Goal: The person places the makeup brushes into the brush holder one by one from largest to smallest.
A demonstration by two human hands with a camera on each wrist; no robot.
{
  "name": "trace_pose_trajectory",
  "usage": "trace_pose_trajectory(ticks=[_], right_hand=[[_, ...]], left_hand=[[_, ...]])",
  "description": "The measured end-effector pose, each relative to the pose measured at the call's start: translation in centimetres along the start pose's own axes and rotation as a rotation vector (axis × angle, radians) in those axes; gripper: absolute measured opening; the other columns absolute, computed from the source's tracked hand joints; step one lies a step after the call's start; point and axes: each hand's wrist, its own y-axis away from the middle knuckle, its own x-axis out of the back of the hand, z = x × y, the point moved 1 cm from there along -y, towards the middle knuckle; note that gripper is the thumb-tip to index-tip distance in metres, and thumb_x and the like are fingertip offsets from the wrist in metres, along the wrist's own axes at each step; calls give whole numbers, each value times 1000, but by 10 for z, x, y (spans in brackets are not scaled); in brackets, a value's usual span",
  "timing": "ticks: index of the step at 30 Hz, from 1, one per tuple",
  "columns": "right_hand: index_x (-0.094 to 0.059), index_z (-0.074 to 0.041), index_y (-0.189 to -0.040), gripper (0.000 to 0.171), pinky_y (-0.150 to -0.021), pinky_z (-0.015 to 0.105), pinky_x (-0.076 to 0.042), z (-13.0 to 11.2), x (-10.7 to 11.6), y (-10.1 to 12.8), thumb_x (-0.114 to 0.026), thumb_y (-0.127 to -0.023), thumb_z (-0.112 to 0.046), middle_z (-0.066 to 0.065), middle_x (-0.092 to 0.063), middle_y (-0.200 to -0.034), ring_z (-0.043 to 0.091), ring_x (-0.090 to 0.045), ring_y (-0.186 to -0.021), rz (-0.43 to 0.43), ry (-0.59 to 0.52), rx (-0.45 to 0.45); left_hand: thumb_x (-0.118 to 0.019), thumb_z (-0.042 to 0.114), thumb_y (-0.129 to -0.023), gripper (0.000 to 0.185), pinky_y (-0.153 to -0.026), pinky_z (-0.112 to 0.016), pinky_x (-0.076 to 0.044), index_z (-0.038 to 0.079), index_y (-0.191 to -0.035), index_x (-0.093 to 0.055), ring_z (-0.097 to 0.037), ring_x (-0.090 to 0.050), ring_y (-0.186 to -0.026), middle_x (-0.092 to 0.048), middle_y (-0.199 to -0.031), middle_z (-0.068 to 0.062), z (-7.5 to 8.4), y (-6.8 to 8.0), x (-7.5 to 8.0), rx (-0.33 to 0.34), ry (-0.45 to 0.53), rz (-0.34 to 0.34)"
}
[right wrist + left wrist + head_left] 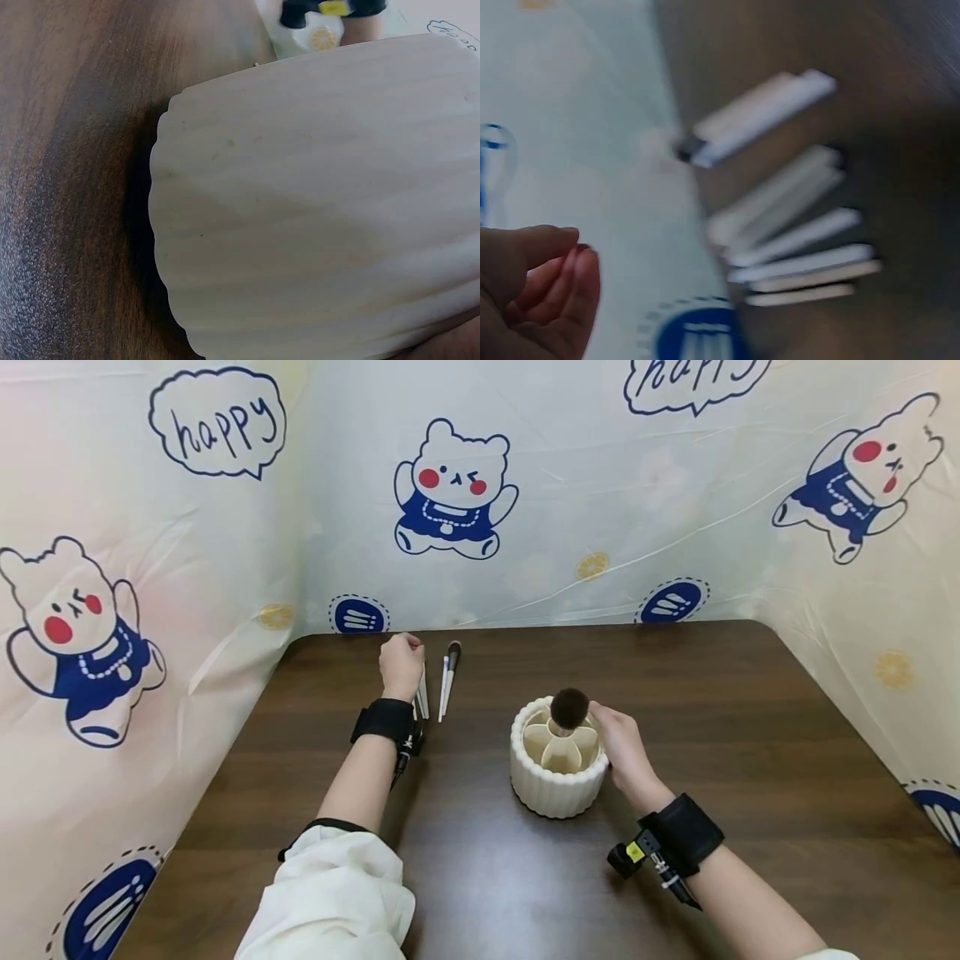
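Note:
A cream fluted brush holder [558, 792] with divided compartments stands on the table, and a fluffy dark makeup brush [569, 708] is upright in it. My right hand [622, 743] grips the holder's right side, its fingers mostly hidden behind the wall. The holder's ribbed side [315, 202] fills much of the right wrist view. Farther off, my left hand [402, 667] hovers at the makeup brushes [448, 681] lying by the far edge. In the left wrist view, its thumb and loosely curled fingers hold nothing. Several pale brush handles [802, 262] lie side by side there, blurred.
The dark wood table [480, 877] ends at a patterned curtain [570, 493] along the back and both sides. Black camera straps sit on both wrists, with a small camera [626, 858] under the right one.

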Motion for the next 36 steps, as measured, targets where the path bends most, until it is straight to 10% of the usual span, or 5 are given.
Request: trace_pose_trajectory(ticks=[8, 22, 36], right_hand=[[-41, 9, -139, 51, -115, 44, -31, 2, -3, -1, -39, -101, -25, 25, -39, -147, 32, -37, -136, 26, -14, 11], [-42, 10, -138, 50, -117, 45, -26, 1, -2, 0, -40, -101, -24, 26, -39, -147, 35, -33, -140, 40, 4, 31], [-43, 10, -137, 51, -116, 44, -28, 1, -2, -2, -41, -101, -25, 26, -40, -146, 34, -34, -139, 50, 2, 22]], left_hand=[[-59, 11, -94, 20, -83, -46, -53, -1, -105, -70, -36, -65, -98, -70, -107, -19, -35, -8, -32, 90, -42, 27], [-66, 15, -89, 28, -83, -49, -54, -7, -108, -67, -40, -65, -100, -68, -108, -26, -42, -18, -49, 199, -163, -33], [-68, 15, -88, 30, -86, -47, -53, -7, -107, -67, -39, -66, -99, -69, -106, -25, -38, -16, -54, 127, -217, -79]])
